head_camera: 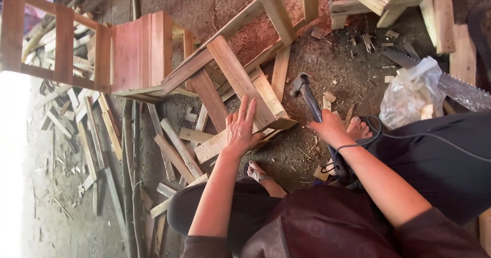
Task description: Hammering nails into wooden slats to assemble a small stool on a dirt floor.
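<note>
The left hand (240, 130) lies flat, fingers spread, on a wooden frame (245, 84) on the dirt floor (327, 68); the right hand (331, 129) grips a hammer (307, 94) just beside it. Wood scraps (174, 150), a plastic bag (411, 91) and a saw (455, 86) lie around

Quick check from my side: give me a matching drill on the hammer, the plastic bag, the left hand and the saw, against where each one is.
1 hammer
2 plastic bag
3 left hand
4 saw

A flat on a wooden plank
B crumpled on the dirt floor
C gripped in the right hand
D lying partly under the bag

Pairs: 1-C, 2-B, 3-A, 4-D
</note>
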